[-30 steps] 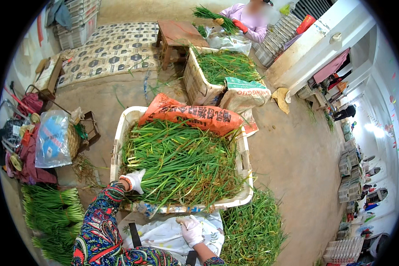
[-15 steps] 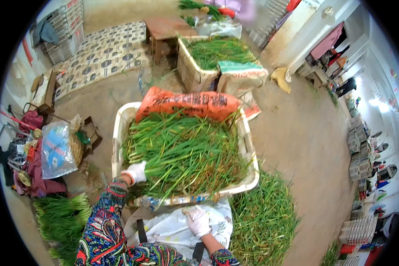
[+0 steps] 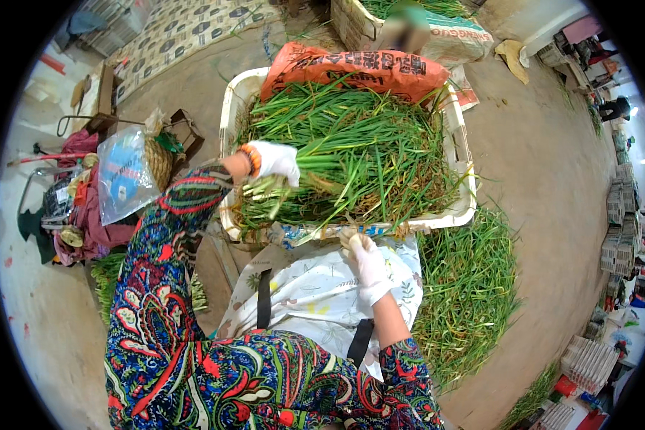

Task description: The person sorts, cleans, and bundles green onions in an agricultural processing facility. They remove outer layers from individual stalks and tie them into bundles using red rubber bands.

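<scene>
A white plastic crate (image 3: 468,188) in front of me is heaped with long green stalks (image 3: 365,136) that look like chives, mixed with brown, withered leaves. My left hand (image 3: 276,162), in a white glove, is closed around a bunch of these stalks at the crate's left side. Pale cut ends (image 3: 264,199) stick out below that hand, slightly blurred. At the middle of the crate's near rim, my gloved right hand (image 3: 363,259) has its fingers pinched together; whatever is between them is too small to make out. An orange printed sack (image 3: 355,70) drapes over the far rim.
Loose green leaves (image 3: 466,294) lie piled on the floor right of the crate. A pale patterned apron (image 3: 301,287) covers my lap. Bundled chives (image 3: 106,279) lie at left, below bags and a clear plastic bag (image 3: 127,175). Behind stands another filled crate (image 3: 355,27).
My left hand has moved from the crate's left edge inward over the heap and holds a bunch. My right hand has come up to the near rim. The view has shifted.
</scene>
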A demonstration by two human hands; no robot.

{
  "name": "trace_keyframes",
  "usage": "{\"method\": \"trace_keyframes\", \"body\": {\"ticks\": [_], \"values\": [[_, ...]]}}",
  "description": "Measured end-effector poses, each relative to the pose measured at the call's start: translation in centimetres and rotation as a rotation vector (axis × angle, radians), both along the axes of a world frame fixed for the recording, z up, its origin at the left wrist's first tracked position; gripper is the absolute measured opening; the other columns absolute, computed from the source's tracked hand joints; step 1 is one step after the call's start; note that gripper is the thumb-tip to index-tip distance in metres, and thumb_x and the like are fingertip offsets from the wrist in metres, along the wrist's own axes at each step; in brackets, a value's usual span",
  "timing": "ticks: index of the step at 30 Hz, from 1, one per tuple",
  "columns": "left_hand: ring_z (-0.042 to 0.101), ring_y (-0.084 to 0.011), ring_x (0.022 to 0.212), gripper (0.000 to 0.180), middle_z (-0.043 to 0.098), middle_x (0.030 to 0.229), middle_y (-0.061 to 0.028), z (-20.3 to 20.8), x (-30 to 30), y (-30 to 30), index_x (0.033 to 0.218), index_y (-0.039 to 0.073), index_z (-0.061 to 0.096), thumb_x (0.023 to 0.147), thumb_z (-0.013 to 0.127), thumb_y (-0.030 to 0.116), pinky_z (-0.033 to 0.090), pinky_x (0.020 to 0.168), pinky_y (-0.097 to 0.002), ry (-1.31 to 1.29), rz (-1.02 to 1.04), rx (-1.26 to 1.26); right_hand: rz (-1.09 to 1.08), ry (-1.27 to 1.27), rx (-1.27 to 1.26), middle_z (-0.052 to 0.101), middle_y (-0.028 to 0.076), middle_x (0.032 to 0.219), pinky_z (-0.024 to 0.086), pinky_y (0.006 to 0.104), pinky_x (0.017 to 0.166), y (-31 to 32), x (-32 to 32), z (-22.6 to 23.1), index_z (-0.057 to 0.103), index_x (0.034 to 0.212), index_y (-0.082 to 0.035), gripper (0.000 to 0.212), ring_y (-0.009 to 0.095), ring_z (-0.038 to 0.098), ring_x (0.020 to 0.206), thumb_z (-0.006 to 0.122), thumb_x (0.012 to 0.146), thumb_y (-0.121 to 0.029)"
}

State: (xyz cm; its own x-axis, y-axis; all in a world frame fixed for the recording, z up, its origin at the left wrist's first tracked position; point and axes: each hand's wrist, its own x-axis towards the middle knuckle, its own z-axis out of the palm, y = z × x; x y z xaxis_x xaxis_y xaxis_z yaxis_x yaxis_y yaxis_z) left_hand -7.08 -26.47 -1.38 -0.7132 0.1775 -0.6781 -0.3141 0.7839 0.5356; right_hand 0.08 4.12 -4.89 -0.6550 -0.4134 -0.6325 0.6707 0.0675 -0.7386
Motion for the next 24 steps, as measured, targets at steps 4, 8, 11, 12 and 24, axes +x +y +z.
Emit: {"method": "trace_keyframes", "body": {"ticks": [4,8,11,12,24], "values": [[0.059,-0.036,0.08,0.052,0.06,0.087,-0.0229,2.2,1.2,3.6,0.096,-0.003,0.051,0.058,0.071,0.027,0.048,0.067,-0.0391,0.106,-0.127,-0.199,-0.017,-0.495,-0.227,0.056,0.001,0.089,0.045,0.0295,0.069,-2.3,-2.2,1.0,0.051,0.098,-0.01,0.027,0.013,0.055,0.083,0.047,0.089,-0.036],[0.061,-0.0324,0.073,0.042,0.062,0.08,-0.0185,5.6,0.1,6.7,0.092,0.003,0.058,0.058,0.068,0.027,0.048,0.066,-0.0383,0.266,-0.173,0.049,0.259,-0.469,-0.568,0.039,-0.001,0.082,0.035,0.0288,0.066,-3.3,-1.6,-2.4,0.043,0.087,-0.016,0.03,0.011,0.038,0.074,0.049,0.085,-0.045],[0.06,-0.024,0.082,0.055,0.062,0.094,-0.0141,8.3,5.9,0.1,0.112,0.003,0.051,0.062,0.07,0.017,0.048,0.074,-0.0326,0.334,0.108,0.238,0.39,-0.426,-0.442,0.044,0.01,0.123,0.032,0.0379,0.097,-10.2,0.7,4.1,0.038,0.125,-0.013,0.063,0.021,0.041,0.114,0.056,0.078,-0.052],[0.06,-0.0207,0.083,0.049,0.063,0.095,-0.0101,8.6,6.9,0.9,0.113,0.001,0.05,0.067,0.067,0.007,0.048,0.076,-0.0312,0.181,0.33,0.578,0.447,-0.431,-0.448,0.042,0.012,0.125,0.031,0.0373,0.097,-10.6,0.7,4.6,0.035,0.127,-0.013,0.066,0.022,0.039,0.116,0.055,0.079,-0.053],[0.055,-0.0171,0.092,0.04,0.06,0.104,-0.0085,-0.4,14.5,7.4,0.108,0.0,0.057,0.072,0.067,0.014,0.041,0.086,-0.0277,-0.305,0.707,0.712,-0.073,-0.004,0.121,0.051,0.008,0.103,0.042,0.0381,0.087,-3.4,2.3,-3.1,0.048,0.108,-0.007,0.029,0.023,0.048,0.099,0.054,0.083,-0.021]]}}
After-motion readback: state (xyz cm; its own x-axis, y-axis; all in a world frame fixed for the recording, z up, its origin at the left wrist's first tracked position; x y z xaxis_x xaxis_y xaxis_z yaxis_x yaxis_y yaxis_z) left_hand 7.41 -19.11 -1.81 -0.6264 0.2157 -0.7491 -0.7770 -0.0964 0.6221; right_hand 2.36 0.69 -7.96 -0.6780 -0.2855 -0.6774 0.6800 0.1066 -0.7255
